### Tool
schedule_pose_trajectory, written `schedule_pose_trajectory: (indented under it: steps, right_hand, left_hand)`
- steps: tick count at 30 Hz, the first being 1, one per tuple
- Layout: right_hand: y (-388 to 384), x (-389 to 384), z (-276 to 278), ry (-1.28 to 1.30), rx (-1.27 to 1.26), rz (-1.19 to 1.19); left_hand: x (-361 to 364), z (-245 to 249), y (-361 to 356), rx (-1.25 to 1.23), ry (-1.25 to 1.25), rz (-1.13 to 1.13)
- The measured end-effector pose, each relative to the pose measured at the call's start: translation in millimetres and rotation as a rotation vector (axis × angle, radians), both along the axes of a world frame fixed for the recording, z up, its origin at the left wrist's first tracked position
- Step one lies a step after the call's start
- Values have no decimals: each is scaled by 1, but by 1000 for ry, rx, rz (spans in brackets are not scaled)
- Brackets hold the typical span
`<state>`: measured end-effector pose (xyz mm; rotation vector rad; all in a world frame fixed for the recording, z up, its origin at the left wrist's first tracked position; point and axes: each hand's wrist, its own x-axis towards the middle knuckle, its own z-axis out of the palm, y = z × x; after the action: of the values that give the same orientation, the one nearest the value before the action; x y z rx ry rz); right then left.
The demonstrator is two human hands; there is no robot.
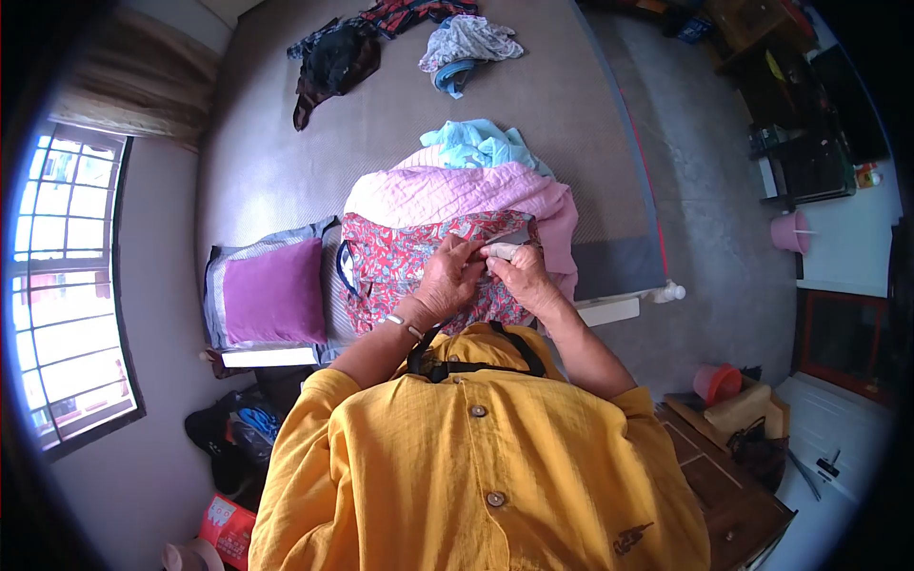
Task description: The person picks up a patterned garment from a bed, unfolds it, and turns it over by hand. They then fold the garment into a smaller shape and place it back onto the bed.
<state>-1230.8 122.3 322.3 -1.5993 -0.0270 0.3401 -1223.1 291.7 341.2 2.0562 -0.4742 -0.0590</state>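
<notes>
A red and grey patterned garment [395, 255] lies spread on the bed just in front of my body. Both hands are over its upper right part. My left hand [451, 278] is closed, its fingers pinching the cloth of the garment. Close beside it, my right hand [522, 276] is also closed, with thumb and fingers pressed together on the garment near a pale patch of fabric [502, 250]. The fingertips of the two hands nearly meet, and the exact bit of cloth between them is hidden. A bracelet circles my left wrist.
Beyond the garment lie a pink quilted cover [447, 193] and a light blue cloth [481, 145]. A purple pillow [274, 291] rests at the left. Dark clothes [335, 65] and a floral cloth [473, 40] lie at the bed's far end. A barred window [71, 276] is on the left.
</notes>
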Motion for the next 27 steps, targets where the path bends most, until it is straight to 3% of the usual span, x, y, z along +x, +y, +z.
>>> schedule_pose_trajectory:
  steps: [8, 13, 17, 20, 23, 27]
  right_hand:
    - [2, -8, 18, -31, 36, 2]
    - [-2, -5, 18, -167, -127, 74]
    - [1, -5, 12, -371, -260, 31]
    - [0, -4, 37, -426, -428, 104]
    - [7, -2, 30, -598, -444, -112]
    - [12, 0, 40, -633, -436, -107]
  left_hand:
    - [-12, -5, -5, 42, -30, 118]
    - [-8, 12, -2, 94, -91, 169]
    - [-3, 16, 2, -12, -91, 207]
    - [1, 20, 6, -39, -130, 183]
    - [4, 36, 6, -36, -165, 147]
    - [11, 40, 6, -43, -290, 99]
